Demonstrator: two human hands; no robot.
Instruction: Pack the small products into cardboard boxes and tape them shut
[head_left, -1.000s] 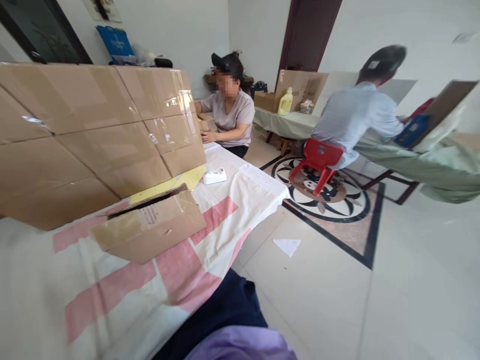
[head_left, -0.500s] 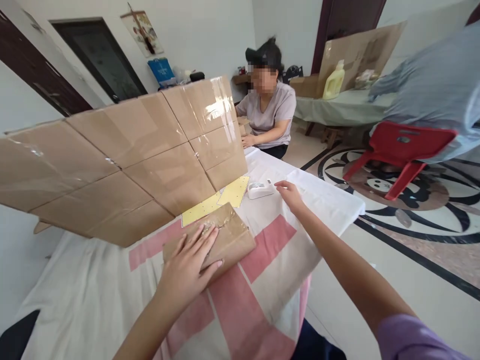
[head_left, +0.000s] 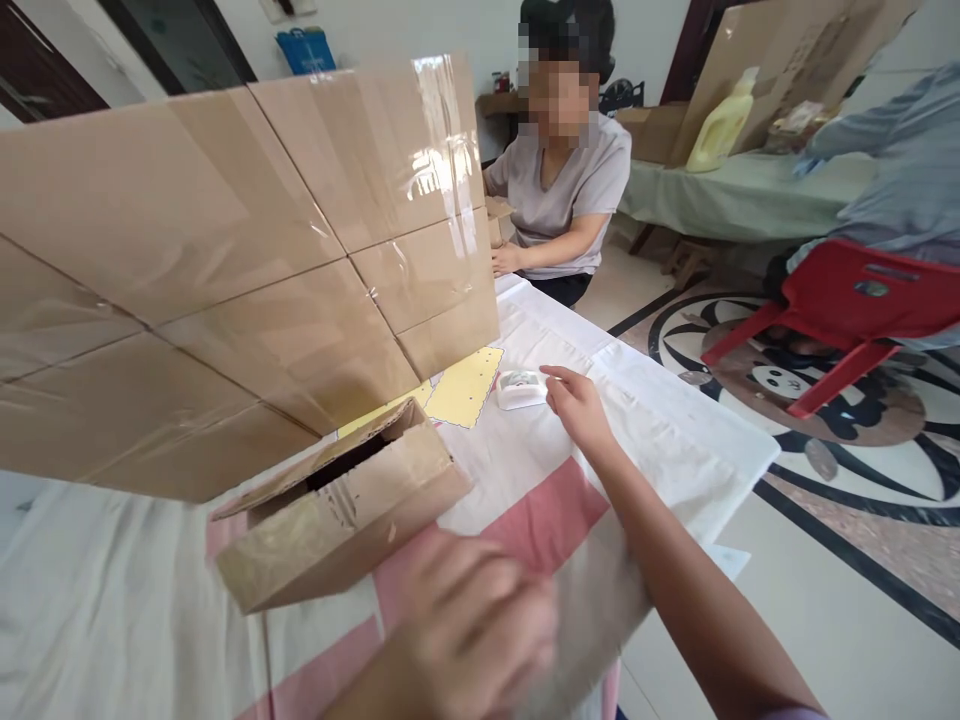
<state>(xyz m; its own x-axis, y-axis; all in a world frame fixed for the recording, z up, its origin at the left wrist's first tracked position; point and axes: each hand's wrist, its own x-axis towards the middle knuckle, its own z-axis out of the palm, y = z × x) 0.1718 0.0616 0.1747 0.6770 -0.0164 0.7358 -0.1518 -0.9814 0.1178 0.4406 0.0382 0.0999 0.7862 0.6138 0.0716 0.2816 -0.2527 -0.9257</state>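
In the lower middle, my left hand [head_left: 480, 625] is smeared by motion, its fingers seemingly curled, in front of a cardboard box [head_left: 360, 510] and apart from it. The brown box rests on the cloth with its long flap raised, showing a dark gap inside. My right hand [head_left: 579, 402] is at the right end of a small white tape dispenser [head_left: 523, 390]. Its index finger reaches the dispenser's edge and the other fingers are curled in. Whatever lies between these fingertips is too small to make out.
A tall wall of taped cardboard [head_left: 300, 260] stands behind the box, with yellow sheets [head_left: 465, 388] at its foot. Across the table a person [head_left: 562, 190] sits beside the cardboard. A red chair [head_left: 862, 290] and another person in blue [head_left: 900, 160] are at right.
My left hand has left the box and moved down and right, toward me. The box's flap, pressed down before, has risen. My right hand has come up against the tape dispenser. The view has shifted.
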